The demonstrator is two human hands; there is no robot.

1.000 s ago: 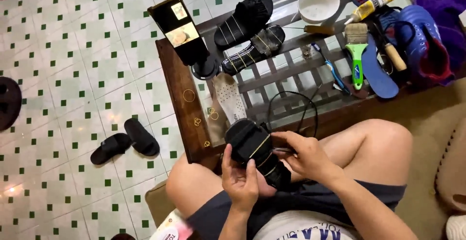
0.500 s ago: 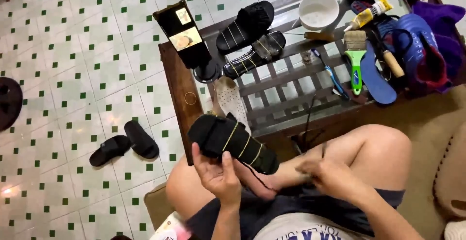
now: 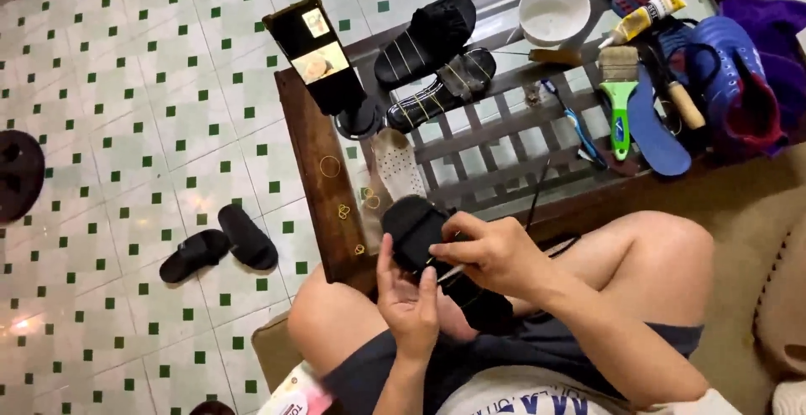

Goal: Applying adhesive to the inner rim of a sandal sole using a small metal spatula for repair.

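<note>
The person sits with knees up and holds a black slide sandal (image 3: 437,251) over the lap, just beside the near edge of the slatted wooden counter (image 3: 312,172). The left hand (image 3: 410,302) cradles the sandal from below, its fingers half curled around the sole; the right hand (image 3: 487,251) lies over the strap, its fingers pinched narrow on what looks like a thin band or cord against the sandal, though the view is too small to be sure. Two more black sandals (image 3: 432,58) lie on the counter, each already wrapped with several pale rubber bands, so by the look of it that part of the work is finished, while the sandal in hand seems only partly bound and its wrapping appears to remain. A few loose rubber bands (image 3: 330,166) rest on the counter's edge, near a perforated insole (image 3: 397,163). Farther along stand a white bowl (image 3: 553,10), a tube of glue (image 3: 642,16), a green-handled brush (image 3: 620,96) and a blue shoe (image 3: 722,71). A phone on a stand (image 3: 315,50) sits at the counter's corner, and a pair of black slides (image 3: 220,243) lies on the tiled floor.
</note>
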